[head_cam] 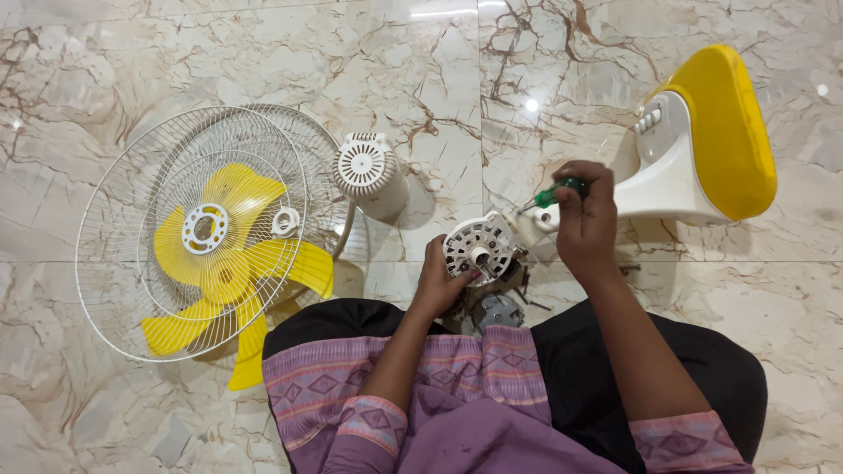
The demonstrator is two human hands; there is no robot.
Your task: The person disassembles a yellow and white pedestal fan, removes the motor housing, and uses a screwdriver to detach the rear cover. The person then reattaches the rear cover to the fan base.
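on the marble floor: fan already apart, grilles (189,233) and yellow blades (233,272) set aside
left hand (436,283): grasping the motor (481,250)
right hand (587,219): clenched on green screwdriver (553,193)
left to do: motor screws, i judge

Open marble floor (219,53) lies far, across the whole top, and at the near left corner. On the left, the stacked grilles (132,237) and yellow blades (228,263) block the way. The motor cover (371,174) stands just right of them, leaving a narrow gap to the motor (481,248). The fan base (702,140) closes the right; bare floor passes between cover and base.
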